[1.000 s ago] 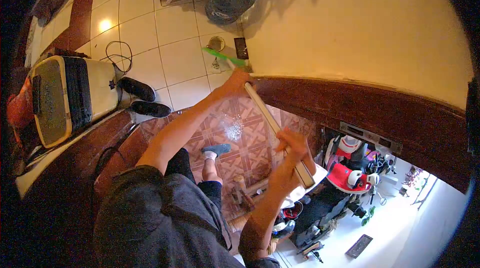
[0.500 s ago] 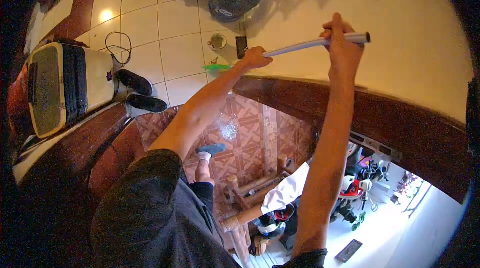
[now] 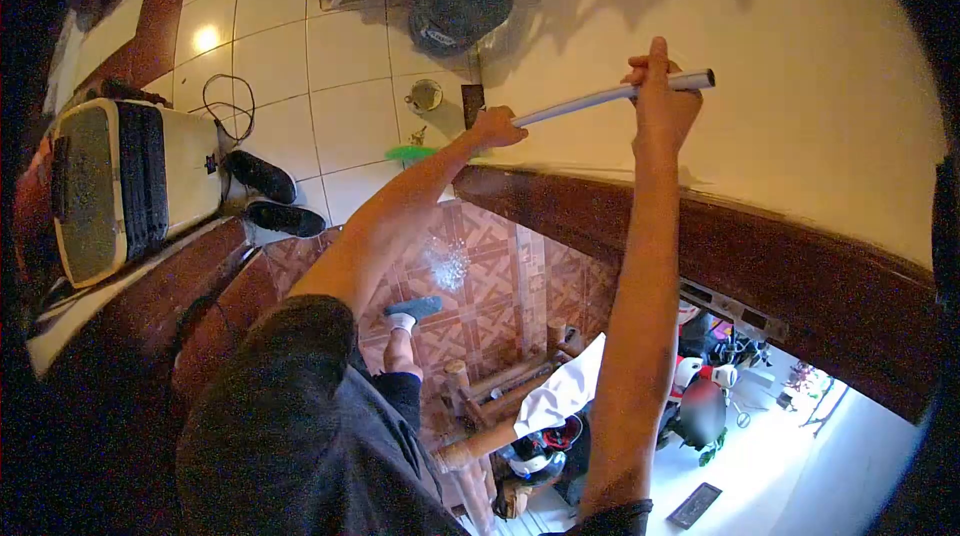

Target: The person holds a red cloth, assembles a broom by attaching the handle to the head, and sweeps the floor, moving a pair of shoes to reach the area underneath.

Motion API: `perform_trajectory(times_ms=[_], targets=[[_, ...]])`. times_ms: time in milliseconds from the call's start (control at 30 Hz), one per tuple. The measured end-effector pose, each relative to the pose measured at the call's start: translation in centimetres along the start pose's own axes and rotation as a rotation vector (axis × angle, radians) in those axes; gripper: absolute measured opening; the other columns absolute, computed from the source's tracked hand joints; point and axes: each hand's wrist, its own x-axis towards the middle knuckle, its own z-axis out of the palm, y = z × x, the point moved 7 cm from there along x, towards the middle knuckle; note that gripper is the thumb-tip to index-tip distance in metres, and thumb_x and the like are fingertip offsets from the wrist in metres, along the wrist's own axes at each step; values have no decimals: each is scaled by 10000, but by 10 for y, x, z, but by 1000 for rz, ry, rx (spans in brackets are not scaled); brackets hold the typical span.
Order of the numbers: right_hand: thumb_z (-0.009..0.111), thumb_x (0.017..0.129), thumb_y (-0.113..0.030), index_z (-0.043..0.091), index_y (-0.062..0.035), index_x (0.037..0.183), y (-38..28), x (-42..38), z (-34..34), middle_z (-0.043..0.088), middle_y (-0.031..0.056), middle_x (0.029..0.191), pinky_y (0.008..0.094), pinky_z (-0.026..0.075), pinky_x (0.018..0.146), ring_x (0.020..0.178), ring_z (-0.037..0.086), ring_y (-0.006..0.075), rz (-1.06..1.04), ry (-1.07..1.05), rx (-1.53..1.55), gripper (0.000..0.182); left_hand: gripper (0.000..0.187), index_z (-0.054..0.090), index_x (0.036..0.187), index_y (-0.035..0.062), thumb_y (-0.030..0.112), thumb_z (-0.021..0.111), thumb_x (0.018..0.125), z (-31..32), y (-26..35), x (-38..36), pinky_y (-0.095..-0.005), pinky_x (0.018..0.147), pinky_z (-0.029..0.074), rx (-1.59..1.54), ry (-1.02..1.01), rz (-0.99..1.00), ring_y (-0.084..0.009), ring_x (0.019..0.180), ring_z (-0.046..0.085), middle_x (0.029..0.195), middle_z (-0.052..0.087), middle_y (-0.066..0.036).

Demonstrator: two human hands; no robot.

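Both my hands grip a long white pole [image 3: 580, 107] held at a slight slant in front of the pale wall. My left hand [image 3: 497, 127] is wrapped round it lower down. Near its open, dark end, my right hand [image 3: 664, 108] closes round the pole with the index finger pointing up. Beyond my left hand, roughly in line with the pole, a flat green piece [image 3: 410, 153] shows by the floor; my left arm and hand hide whether they join. A small round tin [image 3: 424, 96] and a dark block [image 3: 473, 106] are close to my left hand.
A bluish jug [image 3: 460, 8] stands against the wall. Black shoes [image 3: 260, 179] lie beside a beige and black box-shaped appliance [image 3: 140, 176] with a looped cable [image 3: 228, 108]. A brown ledge [image 3: 800, 236] runs along the wall. Wooden furniture [image 3: 480, 446] and a white cloth [image 3: 560, 398] lie below.
The whole view has shifted slightly. My hands and the pole have moved a little left in view, with the pole's upper end slightly lower. Both grips look the same.
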Motion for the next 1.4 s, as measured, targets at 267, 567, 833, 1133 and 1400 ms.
perform_trajectory(times_ms=[267,567,833,1133,1400], targets=[[640,895,-390,654,6,685,-62,-4,-18,618,57,588,259,443,508,526,572,122,-98,31,27,449,472,722,918,38,454,656,706,-37,50,8,-446,821,511,-57,113,122,-365,867,660,898,684,-215],[664,876,-393,651,8,655,-25,2,6,639,86,590,301,484,521,522,604,156,-58,92,-13,458,520,692,925,-11,456,661,700,-18,11,14,-441,811,513,8,7,95,-377,869,654,903,674,-242],[664,873,-416,676,8,683,-68,3,5,634,64,591,280,483,548,543,611,141,-138,80,-97,464,530,675,930,-39,437,678,696,-35,48,28,-438,844,504,-141,-31,26,-365,905,651,925,671,-243],[650,886,-392,654,19,642,-30,8,3,633,89,569,302,482,504,501,607,153,-2,79,76,479,568,653,996,-34,446,674,693,-34,15,-6,-458,882,480,-3,67,-14,-383,949,633,978,664,-229],[636,905,-363,672,20,681,-80,0,6,630,75,600,254,457,523,546,598,125,-139,121,-79,445,557,652,1053,16,458,676,713,-42,45,34,-471,878,484,-42,47,18,-370,1000,622,1058,646,-220]])
